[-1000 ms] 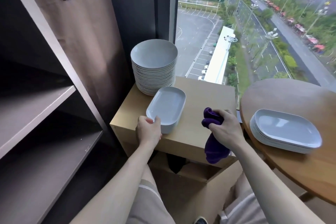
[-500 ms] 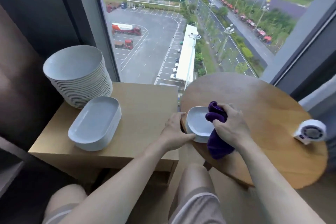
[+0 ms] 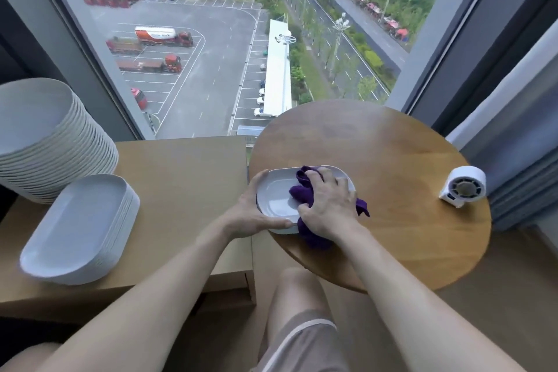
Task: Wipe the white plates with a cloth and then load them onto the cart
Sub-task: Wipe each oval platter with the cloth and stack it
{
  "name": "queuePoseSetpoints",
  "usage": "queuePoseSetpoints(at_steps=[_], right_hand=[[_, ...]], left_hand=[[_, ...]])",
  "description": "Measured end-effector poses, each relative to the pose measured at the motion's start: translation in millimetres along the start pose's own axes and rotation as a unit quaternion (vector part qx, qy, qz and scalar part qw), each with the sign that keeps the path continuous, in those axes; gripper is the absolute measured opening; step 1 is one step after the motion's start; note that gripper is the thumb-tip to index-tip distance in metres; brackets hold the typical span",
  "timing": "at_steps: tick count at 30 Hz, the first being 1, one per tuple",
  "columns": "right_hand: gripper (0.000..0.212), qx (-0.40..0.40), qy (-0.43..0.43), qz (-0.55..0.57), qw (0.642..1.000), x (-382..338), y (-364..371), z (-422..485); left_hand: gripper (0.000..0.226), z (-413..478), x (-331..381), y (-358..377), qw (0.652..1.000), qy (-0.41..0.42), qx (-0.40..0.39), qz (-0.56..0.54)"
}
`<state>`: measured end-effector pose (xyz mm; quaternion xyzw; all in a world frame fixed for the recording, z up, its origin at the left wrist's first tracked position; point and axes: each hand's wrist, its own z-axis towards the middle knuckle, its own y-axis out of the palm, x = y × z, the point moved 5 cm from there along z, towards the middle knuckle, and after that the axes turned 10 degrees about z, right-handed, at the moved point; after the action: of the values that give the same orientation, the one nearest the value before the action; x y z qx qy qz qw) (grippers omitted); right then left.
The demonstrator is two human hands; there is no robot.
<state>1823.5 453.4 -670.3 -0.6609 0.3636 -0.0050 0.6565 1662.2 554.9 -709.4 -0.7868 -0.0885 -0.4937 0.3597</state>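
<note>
Gripping a purple cloth (image 3: 305,195) with curled fingers, right hand (image 3: 329,205) presses it into an oblong white plate (image 3: 276,199). Left hand (image 3: 250,214) holds the plate's near-left rim, thumb along the front edge, fingers round the far side. Plate sits at the left edge of a round table (image 3: 392,166). Small white fan (image 3: 463,186) on the table's right. Oblong plate stack (image 3: 78,229) and round plate stack (image 3: 51,139) on a box (image 3: 187,178) left.

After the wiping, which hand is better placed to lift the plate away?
Left. The left hand holds the plate by its rim; the right hand is occupied, gripping the cloth.
</note>
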Motion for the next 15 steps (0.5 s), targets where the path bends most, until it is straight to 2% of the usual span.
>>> queuePoseSetpoints(at_steps=[3,11,15], right_hand=[[0.065,-0.006,-0.016,0.021,1.000,-8.9,-3.3,9.8],[0.074,-0.113,-0.071,0.029,0.991,-50.7,1.5,21.7],[0.070,-0.170,-0.101,-0.009,0.980,-67.0,-3.0,16.3]], left_hand=[[0.130,2.2,-0.3,3.3,1.000,0.009,-0.009,-0.007],[0.133,3.4,-4.5,4.7,0.999,-0.006,-0.032,0.002],[0.151,3.1,-1.2,3.2,0.994,-0.039,-0.080,0.058]])
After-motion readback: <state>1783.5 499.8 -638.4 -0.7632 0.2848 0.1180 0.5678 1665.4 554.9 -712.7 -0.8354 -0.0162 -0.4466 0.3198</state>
